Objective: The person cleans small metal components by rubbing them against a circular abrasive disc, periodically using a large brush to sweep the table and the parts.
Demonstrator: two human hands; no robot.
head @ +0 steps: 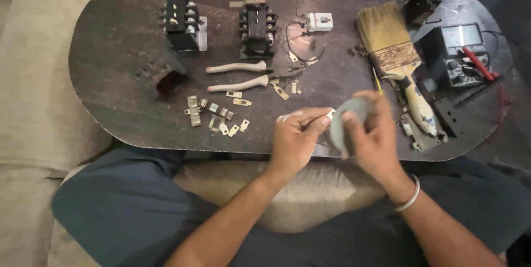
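Right hand (371, 134) grips a grey sanding pad (347, 123), fingers curled around it, above the table's (121, 40) near edge. Left hand (296, 137) pinches a small white part (330, 114) between thumb and forefinger against the pad.

Over the near edge of a dark oval table (121, 29), the right hand (373, 134) grips a grey folded piece, perhaps abrasive cloth (345, 120), while the left hand (296, 137) pinches a small pale part (330, 113) against it. Small brass contacts (215, 115) lie scattered to the left, near pliers (240, 76) with pale handles. Two black contactor blocks (257, 29) stand behind; a paintbrush (395, 56) and multimeter (459, 56) lie right.
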